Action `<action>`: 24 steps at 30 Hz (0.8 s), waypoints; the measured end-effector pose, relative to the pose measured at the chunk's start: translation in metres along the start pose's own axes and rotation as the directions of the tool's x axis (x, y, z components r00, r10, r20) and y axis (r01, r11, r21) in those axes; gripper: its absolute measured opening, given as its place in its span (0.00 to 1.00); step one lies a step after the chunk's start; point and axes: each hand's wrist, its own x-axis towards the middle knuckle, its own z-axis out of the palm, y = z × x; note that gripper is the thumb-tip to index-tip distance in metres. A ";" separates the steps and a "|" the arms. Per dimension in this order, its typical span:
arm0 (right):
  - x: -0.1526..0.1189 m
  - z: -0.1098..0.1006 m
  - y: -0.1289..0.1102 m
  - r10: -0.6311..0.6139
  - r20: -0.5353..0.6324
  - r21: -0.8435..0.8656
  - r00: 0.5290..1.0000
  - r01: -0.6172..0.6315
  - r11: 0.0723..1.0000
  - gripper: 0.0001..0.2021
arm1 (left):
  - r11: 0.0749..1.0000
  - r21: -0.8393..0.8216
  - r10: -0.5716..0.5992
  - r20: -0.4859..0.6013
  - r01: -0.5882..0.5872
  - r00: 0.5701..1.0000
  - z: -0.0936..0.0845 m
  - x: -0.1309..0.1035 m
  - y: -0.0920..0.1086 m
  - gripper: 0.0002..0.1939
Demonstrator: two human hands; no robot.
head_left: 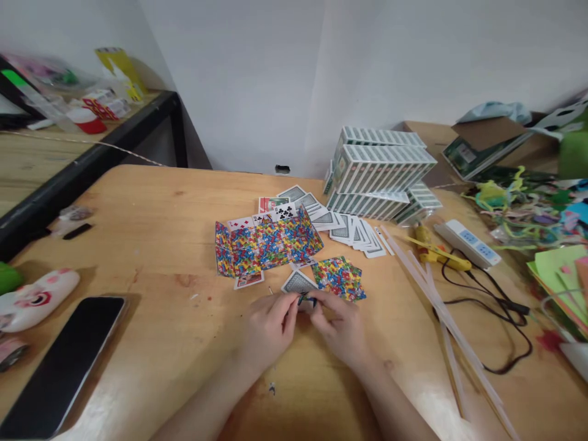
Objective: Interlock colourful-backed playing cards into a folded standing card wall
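Note:
My left hand (271, 324) and my right hand (337, 324) meet near the table's middle, fingertips pinched on a small dark bluish piece (307, 299) whose kind I cannot make out. Just beyond the fingers, a playing card (298, 282) lies back up, partly hidden by them. To its right are multicoloured patterned cards (339, 277). Behind my left hand stands a folded multicoloured strip (271, 241), with face-up playing cards (285, 212) along its far edge and another card (248, 280) at its near edge.
Playing cards (356, 233) lie fanned behind, before stacked card boxes (386, 170). At right are a yellow glue gun (441, 254), clear glue sticks (452, 318), a power strip (467, 242) and a black cable (500, 306). A phone (64, 367) lies at left.

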 end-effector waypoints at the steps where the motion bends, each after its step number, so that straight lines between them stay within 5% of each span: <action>1: 0.000 0.000 0.000 0.005 0.002 -0.004 1.000 -0.005 1.000 0.10 | 1.000 -0.009 -0.011 0.003 0.011 1.000 0.000 0.000 0.001 0.08; 8: 0.001 0.000 0.001 0.131 0.005 0.147 0.991 -0.131 0.980 0.11 | 0.976 -0.127 -0.175 0.040 0.179 0.984 0.002 -0.002 0.001 0.09; 12: 0.006 0.001 0.001 0.292 0.065 0.411 0.954 -0.292 0.864 0.08 | 0.895 -0.229 -0.384 0.043 0.384 0.922 0.002 -0.001 -0.002 0.10; 18: 0.009 0.007 0.000 0.376 0.132 0.619 0.917 -0.372 0.692 0.07 | 0.683 -0.490 -0.524 0.189 0.542 0.831 0.000 0.005 0.000 0.11; 24: 0.011 0.003 0.010 0.501 0.024 0.685 0.865 -0.379 0.622 0.10 | 0.406 -0.732 -0.496 0.327 0.548 0.804 -0.002 0.012 0.001 0.16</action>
